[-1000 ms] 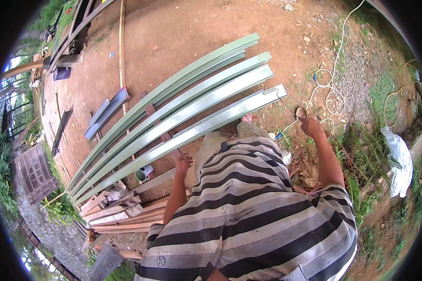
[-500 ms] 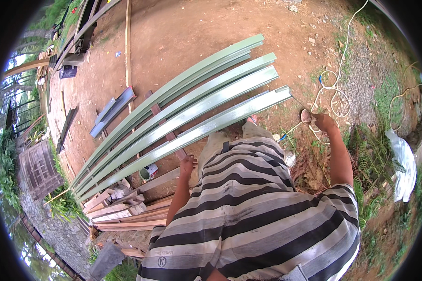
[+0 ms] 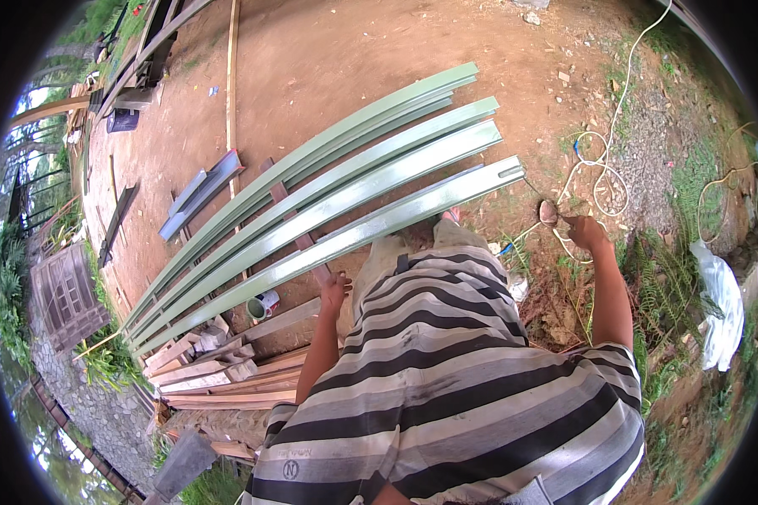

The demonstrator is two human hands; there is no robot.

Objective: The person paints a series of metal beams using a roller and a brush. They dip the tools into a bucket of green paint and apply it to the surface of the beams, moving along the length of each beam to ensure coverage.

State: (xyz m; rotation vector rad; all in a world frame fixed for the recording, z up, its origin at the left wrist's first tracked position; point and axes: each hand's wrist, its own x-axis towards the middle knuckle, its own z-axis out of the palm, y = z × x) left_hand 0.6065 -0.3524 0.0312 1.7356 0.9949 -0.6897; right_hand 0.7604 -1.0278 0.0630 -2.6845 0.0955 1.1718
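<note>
Several long pale-green metal channels (image 3: 370,198) lie side by side, sloping from lower left to upper right. They rest across a brown wooden crosspiece (image 3: 282,198). My left hand (image 3: 336,290) is beside the crosspiece's near end, its fingers loosely apart; whether they touch the wood I cannot tell. My right hand (image 3: 588,232) hangs right of the channels' ends with its fingers bent closed. Close by its fingertips is a rounded reddish-brown thing (image 3: 548,212), with a thin dark line running toward the nearest channel's end. What the right fingers hold is too small to make out.
Stacked timber (image 3: 219,379) and a paint bucket (image 3: 263,305) are left of me. Beyond the channels lie blue-grey metal pieces (image 3: 200,194) and a long wooden strip (image 3: 232,93). At right, a pale cable (image 3: 606,160) loops near ferns (image 3: 661,286) and white plastic sheeting (image 3: 722,307).
My left hand has shifted slightly, its fingers now spread a little more. My right hand has moved slightly down and away from the rounded thing. The channels stay in place.
</note>
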